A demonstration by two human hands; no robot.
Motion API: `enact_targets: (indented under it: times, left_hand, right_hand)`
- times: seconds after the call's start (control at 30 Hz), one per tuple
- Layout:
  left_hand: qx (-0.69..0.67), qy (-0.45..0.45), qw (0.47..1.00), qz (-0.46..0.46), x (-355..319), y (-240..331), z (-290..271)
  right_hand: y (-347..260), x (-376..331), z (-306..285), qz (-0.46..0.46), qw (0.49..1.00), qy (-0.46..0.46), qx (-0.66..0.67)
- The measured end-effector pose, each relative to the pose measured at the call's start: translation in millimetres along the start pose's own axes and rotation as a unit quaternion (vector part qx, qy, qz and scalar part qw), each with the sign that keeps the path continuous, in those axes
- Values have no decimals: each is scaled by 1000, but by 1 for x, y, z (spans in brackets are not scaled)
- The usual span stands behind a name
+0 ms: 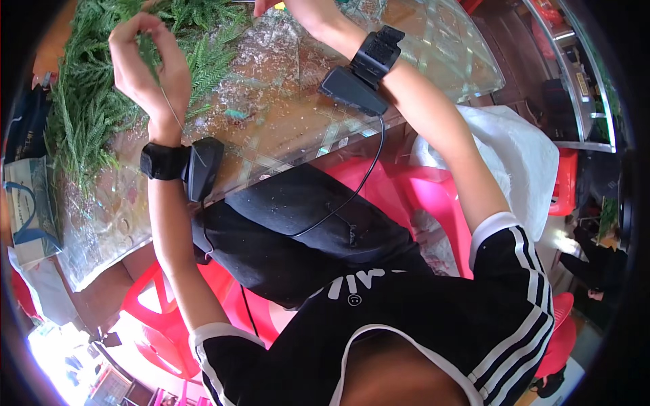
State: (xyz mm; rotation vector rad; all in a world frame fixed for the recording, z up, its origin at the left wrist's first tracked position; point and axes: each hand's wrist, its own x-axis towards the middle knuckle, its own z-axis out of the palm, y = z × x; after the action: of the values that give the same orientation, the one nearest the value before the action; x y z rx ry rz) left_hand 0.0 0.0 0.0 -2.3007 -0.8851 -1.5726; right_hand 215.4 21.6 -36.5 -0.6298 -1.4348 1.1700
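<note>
My left hand [154, 71] is raised over the table at the upper left. Its fingers curl round a green fir-like sprig [147, 51], whose thin stem runs down past my wrist. Beneath and beside it lies a heap of green feathery branches [84, 101], which look artificial. My right hand [308, 9] reaches to the upper edge of the picture, where most of it is cut off. A bit of yellow shows beside it, too small to name. Whether those fingers grip anything is hidden.
A clear sheet covers the table [271, 139], strewn with pale crumbs and green scraps. Pink-red plastic stools [159, 318] stand around my dark-clad legs. A white sack [521, 152] is at the right. Black boxes are strapped to both wrists, with cables [376, 162] hanging from them.
</note>
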Motion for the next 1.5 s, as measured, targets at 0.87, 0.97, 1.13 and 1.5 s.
enact_targets:
  times: [0.87, 0.97, 1.13, 1.5]
  left_hand:
    - [-239, 150, 940, -193, 9, 15, 2]
    - [-193, 128, 953, -194, 6, 19, 0]
    - [-77, 129, 978, -146, 10, 12, 4]
    - [-126, 200, 925, -296, 5, -18, 3]
  right_hand:
    - [-28, -11, 13, 104, 992, 71, 9]
    - [-5, -8, 11, 76, 994, 61, -41]
    - [12, 0, 4, 5, 994, 48, -103]
    - [-17, -6, 12, 103, 988, 75, -82]
